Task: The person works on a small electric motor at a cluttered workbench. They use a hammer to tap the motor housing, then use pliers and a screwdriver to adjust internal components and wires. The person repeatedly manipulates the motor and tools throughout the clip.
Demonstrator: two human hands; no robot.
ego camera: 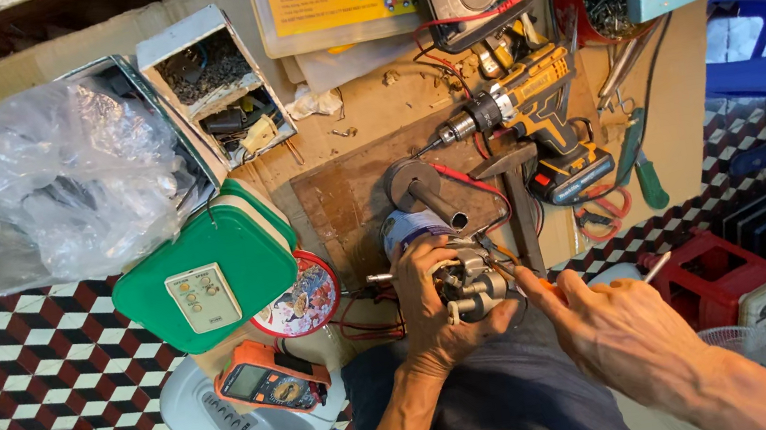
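At the far left of the frame a crumpled clear plastic bag (35, 186) lay over a box. Right of it sat a green square lid (209, 271) and, lower down, an orange multimeter (271, 381). Just left of centre in the lower half, the left hand (437, 303) was clamped around a small grey electric motor (469, 283), held over the person's lap. Touching that motor from the right, the right hand (622, 326) pinched a thin screwdriver (519, 278) with its tip at the motor's housing. Above them lay a hammer (514, 195) and a yellow cordless drill (529, 107). A red crate (716, 276) stood at the right.
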